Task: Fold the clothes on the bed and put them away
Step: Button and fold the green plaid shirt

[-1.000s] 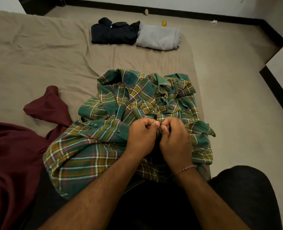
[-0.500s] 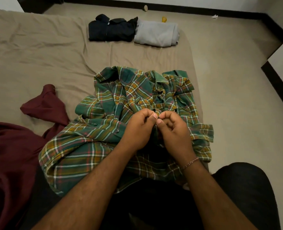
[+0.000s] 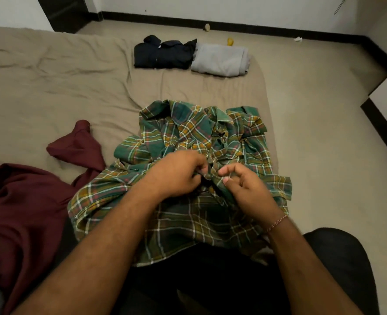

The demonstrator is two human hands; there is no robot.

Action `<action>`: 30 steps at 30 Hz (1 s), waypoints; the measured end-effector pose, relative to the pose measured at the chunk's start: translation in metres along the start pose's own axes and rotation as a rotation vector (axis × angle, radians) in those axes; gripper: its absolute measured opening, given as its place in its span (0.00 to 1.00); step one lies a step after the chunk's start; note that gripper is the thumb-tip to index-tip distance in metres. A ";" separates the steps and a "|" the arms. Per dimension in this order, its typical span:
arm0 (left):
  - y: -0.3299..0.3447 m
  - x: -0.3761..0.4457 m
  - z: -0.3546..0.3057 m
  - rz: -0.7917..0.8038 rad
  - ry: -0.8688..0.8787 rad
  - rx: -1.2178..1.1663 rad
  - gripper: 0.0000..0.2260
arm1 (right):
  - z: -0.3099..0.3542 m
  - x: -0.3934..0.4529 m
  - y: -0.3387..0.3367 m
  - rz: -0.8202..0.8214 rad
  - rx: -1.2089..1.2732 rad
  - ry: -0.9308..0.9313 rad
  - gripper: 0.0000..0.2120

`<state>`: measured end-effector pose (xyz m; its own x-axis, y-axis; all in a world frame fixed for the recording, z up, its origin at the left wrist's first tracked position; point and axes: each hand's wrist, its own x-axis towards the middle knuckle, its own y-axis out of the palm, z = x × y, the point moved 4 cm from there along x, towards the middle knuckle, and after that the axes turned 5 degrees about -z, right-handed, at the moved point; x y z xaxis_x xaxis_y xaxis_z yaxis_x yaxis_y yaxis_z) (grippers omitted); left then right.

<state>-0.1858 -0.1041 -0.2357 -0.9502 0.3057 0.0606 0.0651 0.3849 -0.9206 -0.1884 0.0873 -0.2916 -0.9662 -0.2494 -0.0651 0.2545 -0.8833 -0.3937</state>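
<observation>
Left hand: fingers curled, tips pinching a bit of dark green fabric at the front opening of the plaid shirt. Knuckles up, thumb side twd the other hand.

Right hand: half-curled, thumb and forefinger bent twd each other w/ a small gap; fingertips touch the shirt's front edge just beside the left hand's pinch. Can't tell if it truly grips cloth or only rests on it. Thin red-and-white thread bracelet at the wrist.

Plaid shirt: green/mustard/white check, crumpled, on the bed near its right edge, directly in front of the person; lower hem drapes over the person's dark-clothed lap. Long axis runs away from the person: collar at far end, hem at near end. One sleeve bunched out to the left, another lump of cloth to the right. Buttons visible along the front, some undone.

Maroon garment: unfolded heap, left of the plaid shirt, one corner poking up; touches the shirt's left sleeve area.

Dark navy garment: folded, far end of bed. Grey garment: folded, just beside it on the right, edges touching.

Bed: tan sheet, wrinkled. Floor: beige, right of bed; small yellow object beyond the grey garment.

Labels/writing: none legible on any item.
</observation>
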 end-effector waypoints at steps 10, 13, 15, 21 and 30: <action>-0.099 0.031 0.055 -0.118 -0.042 -0.246 0.06 | 0.050 0.011 -0.090 -0.019 0.046 0.026 0.07; -0.130 0.063 0.049 -0.505 -0.179 0.051 0.04 | 0.084 0.038 -0.105 -0.220 -0.043 0.006 0.09; -0.142 0.071 0.028 -0.690 -0.166 0.142 0.04 | 0.110 0.048 -0.115 -0.567 -0.208 -0.105 0.10; -0.079 0.011 -0.009 -0.909 -0.003 -0.006 0.06 | 0.098 0.005 -0.071 -0.517 -0.056 -0.043 0.03; -0.011 -0.021 -0.035 -0.804 0.296 -0.187 0.05 | 0.041 -0.031 -0.024 -0.301 0.448 0.148 0.06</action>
<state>-0.1560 -0.0848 -0.2132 -0.6136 0.0835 0.7852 -0.5166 0.7097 -0.4791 -0.1627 0.1002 -0.2422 -0.9861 0.0694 -0.1512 -0.0720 -0.9973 0.0112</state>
